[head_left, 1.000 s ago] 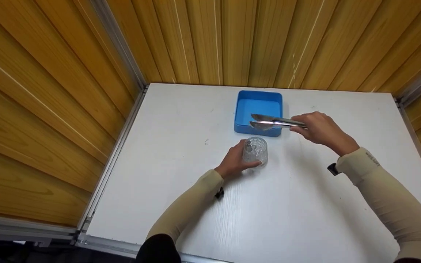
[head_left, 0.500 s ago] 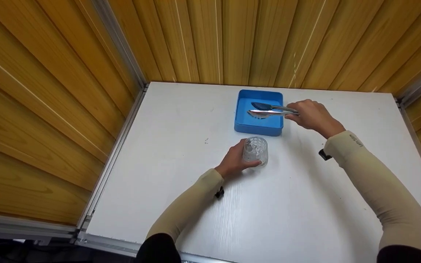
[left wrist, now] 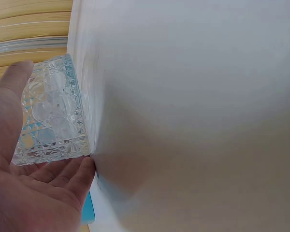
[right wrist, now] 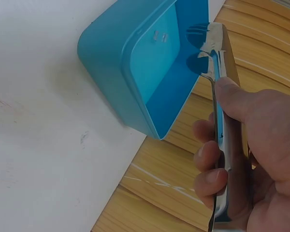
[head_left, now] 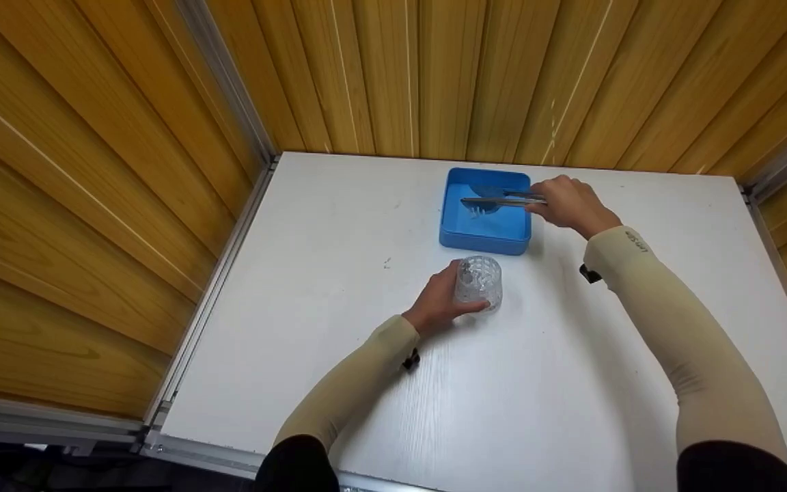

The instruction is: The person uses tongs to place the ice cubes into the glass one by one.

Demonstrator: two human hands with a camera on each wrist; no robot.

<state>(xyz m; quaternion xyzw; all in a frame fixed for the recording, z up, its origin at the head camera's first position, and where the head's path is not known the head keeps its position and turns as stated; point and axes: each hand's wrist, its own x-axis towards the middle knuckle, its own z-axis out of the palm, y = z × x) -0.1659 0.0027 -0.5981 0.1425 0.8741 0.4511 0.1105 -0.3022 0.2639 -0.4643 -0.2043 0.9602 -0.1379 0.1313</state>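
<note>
In the head view my left hand grips a clear, patterned glass standing on the white table. Fingers and thumb lie round its sides in the left wrist view, where clear roundish shapes show through the glass. My right hand holds metal tongs over a square blue box. In the right wrist view the thumb lies along one arm of the tongs, fingers on the other side. Their two scalloped heads stand slightly apart, at the box opening, with nothing visible between them.
The blue box stands behind the glass, near the table's back edge. Small pale marks show on its floor in the right wrist view. Wood-panelled walls rise behind and at the sides. A metal frame runs along the white table's left edge.
My right hand has moved away from me and slightly left, bringing the tongs from the box's front edge to over its middle. My left hand and the glass have stayed put.
</note>
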